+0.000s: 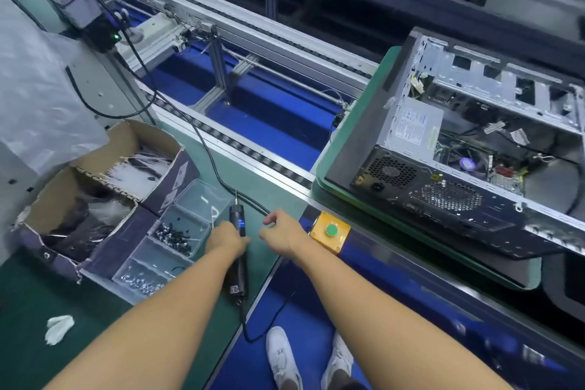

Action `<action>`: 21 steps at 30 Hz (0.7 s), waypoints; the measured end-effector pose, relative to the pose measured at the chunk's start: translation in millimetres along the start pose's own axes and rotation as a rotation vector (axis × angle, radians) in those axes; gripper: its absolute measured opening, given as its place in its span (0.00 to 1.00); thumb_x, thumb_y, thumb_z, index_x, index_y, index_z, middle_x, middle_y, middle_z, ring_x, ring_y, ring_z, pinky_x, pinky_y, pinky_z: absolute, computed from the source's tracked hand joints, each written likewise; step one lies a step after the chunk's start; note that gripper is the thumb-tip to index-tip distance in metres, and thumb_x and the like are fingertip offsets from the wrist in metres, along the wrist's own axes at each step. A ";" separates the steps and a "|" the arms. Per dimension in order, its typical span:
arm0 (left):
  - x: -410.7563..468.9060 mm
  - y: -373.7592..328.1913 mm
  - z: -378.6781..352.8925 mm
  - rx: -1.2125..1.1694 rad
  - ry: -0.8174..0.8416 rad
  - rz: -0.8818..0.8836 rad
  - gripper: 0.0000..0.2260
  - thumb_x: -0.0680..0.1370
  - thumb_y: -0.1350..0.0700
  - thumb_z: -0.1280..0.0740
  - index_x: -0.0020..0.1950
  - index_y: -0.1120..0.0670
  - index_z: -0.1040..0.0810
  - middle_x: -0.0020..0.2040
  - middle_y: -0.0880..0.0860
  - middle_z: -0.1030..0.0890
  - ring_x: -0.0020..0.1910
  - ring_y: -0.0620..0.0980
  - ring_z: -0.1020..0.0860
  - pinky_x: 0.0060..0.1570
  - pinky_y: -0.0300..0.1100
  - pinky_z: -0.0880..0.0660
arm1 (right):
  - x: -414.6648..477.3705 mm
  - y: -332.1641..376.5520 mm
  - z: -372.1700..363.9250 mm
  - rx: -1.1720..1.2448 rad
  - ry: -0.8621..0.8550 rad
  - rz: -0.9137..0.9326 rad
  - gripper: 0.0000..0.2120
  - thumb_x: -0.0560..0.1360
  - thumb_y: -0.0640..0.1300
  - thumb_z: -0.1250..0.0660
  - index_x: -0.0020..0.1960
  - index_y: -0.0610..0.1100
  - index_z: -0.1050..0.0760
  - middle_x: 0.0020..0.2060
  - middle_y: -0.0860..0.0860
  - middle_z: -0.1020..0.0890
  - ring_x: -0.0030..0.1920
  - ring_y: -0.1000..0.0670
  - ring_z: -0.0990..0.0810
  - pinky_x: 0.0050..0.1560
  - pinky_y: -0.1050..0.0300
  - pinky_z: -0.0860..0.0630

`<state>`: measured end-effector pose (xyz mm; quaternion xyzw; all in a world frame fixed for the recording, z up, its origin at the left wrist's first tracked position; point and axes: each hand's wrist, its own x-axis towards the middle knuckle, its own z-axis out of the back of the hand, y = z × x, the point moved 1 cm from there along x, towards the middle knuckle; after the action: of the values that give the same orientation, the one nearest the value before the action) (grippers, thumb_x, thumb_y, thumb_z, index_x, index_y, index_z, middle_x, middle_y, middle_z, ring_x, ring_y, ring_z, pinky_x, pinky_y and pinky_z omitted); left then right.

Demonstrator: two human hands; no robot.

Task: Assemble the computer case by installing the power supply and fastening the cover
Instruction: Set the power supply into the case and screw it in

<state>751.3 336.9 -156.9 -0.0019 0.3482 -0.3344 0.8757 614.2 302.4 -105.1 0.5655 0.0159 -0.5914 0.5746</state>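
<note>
Left hand (226, 239) touches the screwdriver (238, 225), right hand (280, 231) hovers beside

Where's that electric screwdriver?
The electric screwdriver lies bottom centre in the head view, gripped by the left hand, between the clear screw tray and the yellow button box.

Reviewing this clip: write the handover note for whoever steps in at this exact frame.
Left hand: grips the electric screwdriver on the green mat.
Right hand: loosely curled beside it; unclear whether it holds anything.
Computer case: on its side on the pallet, open, no cover on.
Screws: in the clear tray left of the screwdriver.
Done: power supply sits in its corner; its screws cannot be seen.
Left: check those screws, then fit and fasten the cover.
</note>
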 end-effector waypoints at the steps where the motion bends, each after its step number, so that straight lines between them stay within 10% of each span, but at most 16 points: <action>1: -0.4 1.1 0.9 -0.029 0.021 -0.002 0.14 0.74 0.50 0.27 0.49 0.57 0.26 0.47 0.57 0.21 0.46 0.57 0.22 0.41 0.43 0.29 | 0.1 -4.0 -3.6 0.002 0.025 0.006 0.18 0.80 0.47 0.33 0.67 0.45 0.31 0.53 0.46 0.22 0.48 0.46 0.24 0.47 0.55 0.26; 8: -25.3 -11.3 19.4 -0.666 0.383 -0.240 0.07 0.73 0.60 0.26 0.50 0.57 0.17 0.39 0.55 0.14 0.33 0.50 0.17 0.32 0.41 0.23 | -20.3 -33.4 -1.5 0.257 0.217 0.129 0.35 0.79 0.56 0.29 0.79 0.51 0.41 0.68 0.47 0.23 0.65 0.47 0.21 0.69 0.48 0.26; 13: -50.0 -45.2 36.5 -0.712 0.640 -0.448 0.13 0.74 0.58 0.24 0.57 0.56 0.18 0.54 0.58 0.15 0.52 0.53 0.16 0.44 0.42 0.20 | -47.1 -51.3 23.2 0.636 0.203 0.255 0.20 0.80 0.46 0.30 0.68 0.53 0.35 0.52 0.42 0.19 0.35 0.44 0.16 0.36 0.49 0.16; 21: -118.3 -109.0 29.5 -0.547 0.677 -0.664 0.17 0.70 0.57 0.23 0.57 0.58 0.18 0.53 0.63 0.16 0.50 0.55 0.18 0.52 0.50 0.22 | -101.2 -82.7 66.2 0.629 -0.060 0.311 0.20 0.68 0.57 0.29 0.56 0.70 0.32 0.45 0.50 0.17 0.31 0.50 0.17 0.33 0.54 0.17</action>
<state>642.4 315.0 -36.8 -0.2315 0.6656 -0.4722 0.5295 483.2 353.1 -63.9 0.6929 -0.2704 -0.4890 0.4556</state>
